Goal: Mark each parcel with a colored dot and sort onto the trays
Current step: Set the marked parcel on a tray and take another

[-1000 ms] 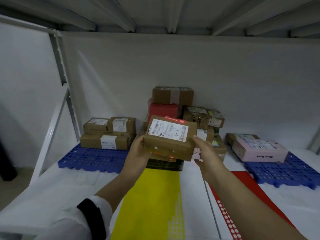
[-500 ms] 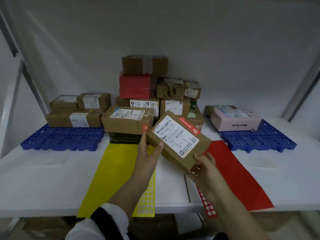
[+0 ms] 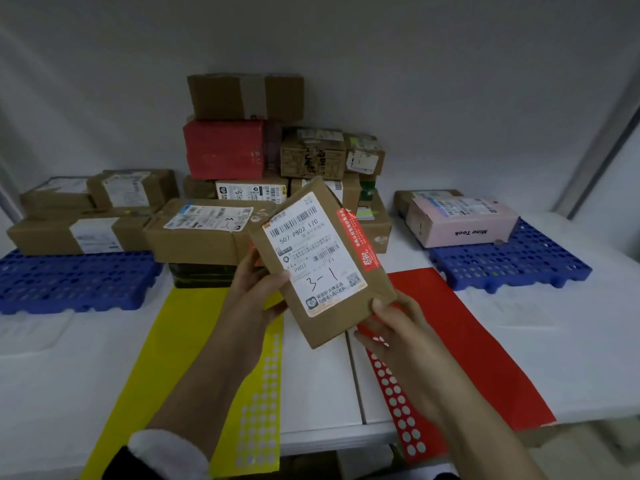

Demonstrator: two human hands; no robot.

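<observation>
A flat brown parcel (image 3: 337,308) with a white label marked "3-1" and a red tape strip is held tilted above the table's middle. My left hand (image 3: 254,292) grips its left edge, thumb on the top face. My right hand (image 3: 394,327) grips its lower right corner. Beneath lie a yellow dot sheet (image 3: 180,358) on the left and a red dot sheet (image 3: 467,344) on the right. A blue tray (image 3: 69,282) at the left carries brown parcels; a blue tray (image 3: 512,261) at the right carries a pink box (image 3: 460,221).
A pile of parcels (image 3: 242,95) is stacked against the back wall, with a red box (image 3: 223,148) in it and a wide brown box (image 3: 197,233) in front. A white table (image 3: 318,382) bears everything. A metal shelf post (image 3: 606,143) rises at the right.
The parcel came down and toward me from in front of the pile, turning so its label faces up. The view tilted down onto the table.
</observation>
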